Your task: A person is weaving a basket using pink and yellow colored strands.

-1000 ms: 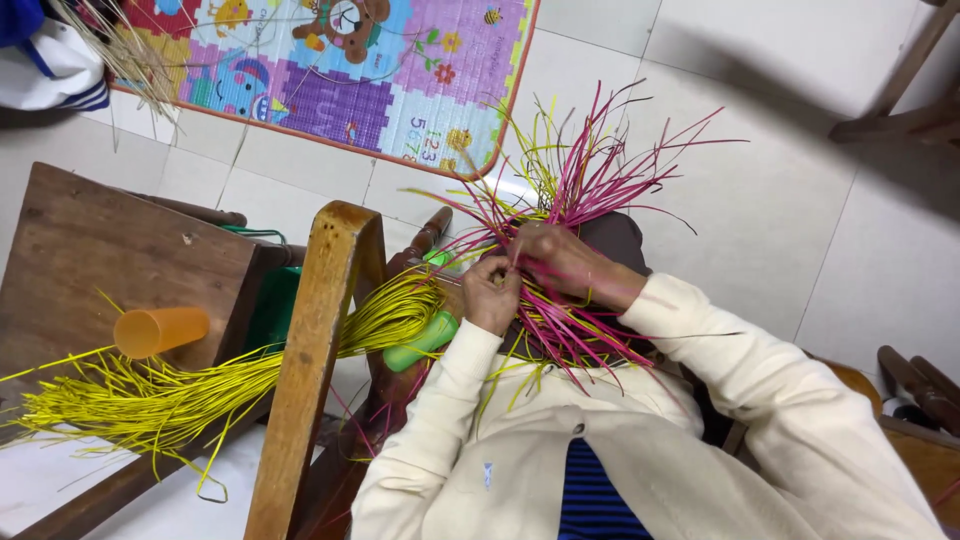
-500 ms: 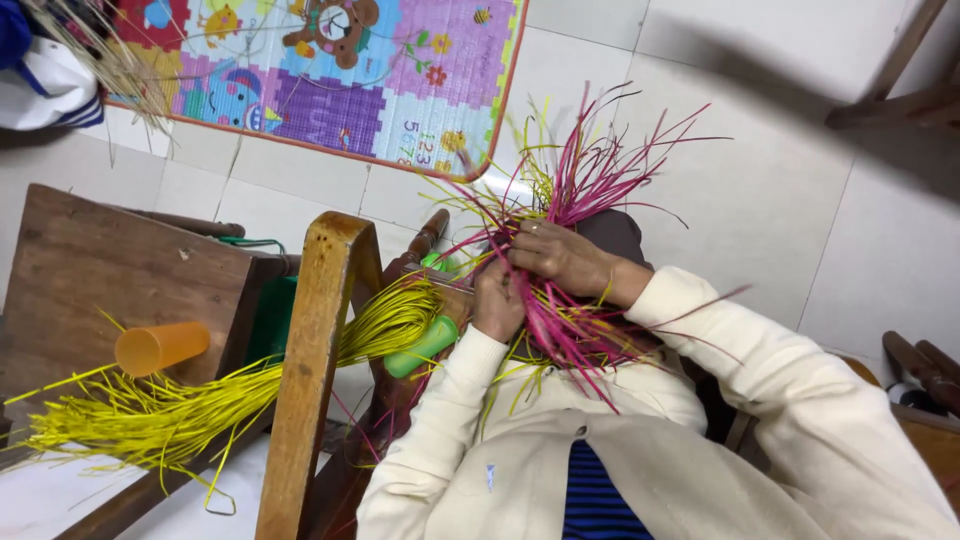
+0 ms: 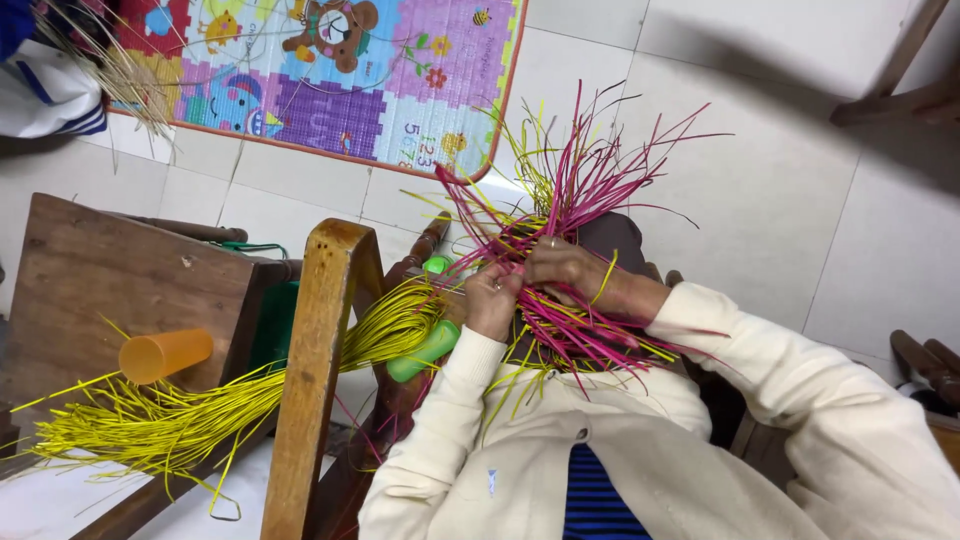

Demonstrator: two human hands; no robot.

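A half-woven piece of pink and yellow strands (image 3: pixel 575 190) sits in my lap, its loose ends fanning upward. My left hand (image 3: pixel 492 298) pinches strands at its left edge. My right hand (image 3: pixel 565 268) lies over the middle of the weave, fingers closed on pink strands, a ring on one finger. Both arms wear cream sleeves. A long bundle of yellow strands (image 3: pixel 200 410) trails from beside my left hand down to the lower left, draped past a wooden chair frame (image 3: pixel 315 370). A green cylinder (image 3: pixel 425 350) lies under my left wrist.
A wooden stool (image 3: pixel 90 280) with an orange cup (image 3: pixel 165 355) on it stands at left. A colourful foam play mat (image 3: pixel 330 80) covers the tiled floor at top. Dark wooden furniture legs (image 3: pixel 895 90) cross the top right corner. Shoes (image 3: pixel 925 365) lie at the right edge.
Both hands stay on the weave, shifting slightly among the strands. The pink ends have swayed a little.
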